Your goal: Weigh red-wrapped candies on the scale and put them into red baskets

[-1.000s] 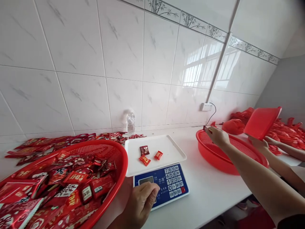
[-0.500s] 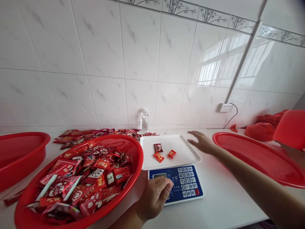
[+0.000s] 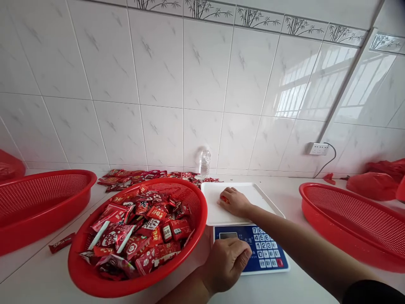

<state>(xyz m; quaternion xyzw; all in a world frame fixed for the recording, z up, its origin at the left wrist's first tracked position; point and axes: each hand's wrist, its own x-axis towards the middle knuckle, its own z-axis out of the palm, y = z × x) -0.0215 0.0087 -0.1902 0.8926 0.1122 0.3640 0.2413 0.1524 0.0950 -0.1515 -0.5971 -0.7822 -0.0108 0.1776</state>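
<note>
My right hand (image 3: 236, 202) is on the white tray (image 3: 253, 192) of a digital scale, fingers curled down over red-wrapped candy (image 3: 225, 199). Only a bit of wrapper shows at the fingertips; the hand hides the rest. Closed into a loose fist, my left hand (image 3: 228, 261) rests at the lower left of the scale's blue keypad panel (image 3: 268, 249), below its small display (image 3: 228, 235). Nothing shows between its fingers. To its left stands a red mesh basket (image 3: 200, 211) heaped with wrapped candies (image 3: 152, 226).
Another red basket (image 3: 47, 207) stands far left, and one more (image 3: 351, 215) at right. Loose packets (image 3: 136, 177) lie along the wall by a clear plastic bottle (image 3: 205, 163). One packet (image 3: 62, 243) lies between the left baskets. Red bags (image 3: 373, 185) are at back right.
My right hand has moved left from beyond the tray's right edge onto the candies there, and its fingers have closed. My left hand stays by the keypad. The view has shifted left.
</note>
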